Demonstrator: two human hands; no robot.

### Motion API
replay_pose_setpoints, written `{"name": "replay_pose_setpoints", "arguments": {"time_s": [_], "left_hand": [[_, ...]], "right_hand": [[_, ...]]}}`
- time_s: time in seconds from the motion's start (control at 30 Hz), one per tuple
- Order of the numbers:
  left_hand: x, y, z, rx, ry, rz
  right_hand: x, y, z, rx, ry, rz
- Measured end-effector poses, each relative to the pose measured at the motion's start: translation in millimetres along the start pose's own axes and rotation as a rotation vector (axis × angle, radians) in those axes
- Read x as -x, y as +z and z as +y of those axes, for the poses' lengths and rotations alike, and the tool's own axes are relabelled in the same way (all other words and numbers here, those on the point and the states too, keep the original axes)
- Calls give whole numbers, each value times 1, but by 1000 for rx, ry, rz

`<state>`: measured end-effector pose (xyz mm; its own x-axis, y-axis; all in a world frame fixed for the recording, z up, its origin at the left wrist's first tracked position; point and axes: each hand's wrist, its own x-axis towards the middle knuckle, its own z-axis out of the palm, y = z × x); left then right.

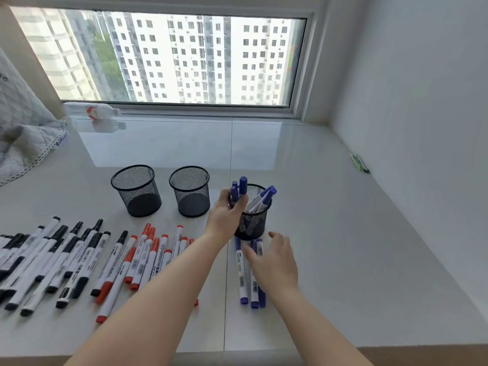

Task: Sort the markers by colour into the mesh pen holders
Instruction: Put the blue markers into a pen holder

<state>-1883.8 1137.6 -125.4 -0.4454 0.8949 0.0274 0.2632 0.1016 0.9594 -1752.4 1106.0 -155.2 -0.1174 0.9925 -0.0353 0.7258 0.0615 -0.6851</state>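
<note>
On the white desk [343,260], the right hand [274,262] hovers with fingers spread over three loose blue markers [244,273]. Left of them lie red markers [148,257] and black markers [52,257]. Beyond, the left hand [227,215] grips blue markers [239,188] at the right mesh holder [253,220]; two empty mesh holders [137,191] stand left.

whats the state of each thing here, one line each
left hand: gripping blue markers over the right holder
right hand: open, on the lying blue markers
right mesh holder: upright, part filled
middle holder: upright, empty
left holder: upright, empty
red markers: lying loose
black markers: lying loose
</note>
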Motion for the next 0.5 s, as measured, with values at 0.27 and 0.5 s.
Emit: {"name": "replay_pose_setpoints", "arguments": {"time_s": [0.27, 0.5], "left_hand": [[6, -9, 2, -9, 6, -132], [7, -8, 0, -27, 15, -129]], "right_hand": [[6, 7, -4, 366, -32, -76], [-5, -17, 12, 397, 35, -96]]}}
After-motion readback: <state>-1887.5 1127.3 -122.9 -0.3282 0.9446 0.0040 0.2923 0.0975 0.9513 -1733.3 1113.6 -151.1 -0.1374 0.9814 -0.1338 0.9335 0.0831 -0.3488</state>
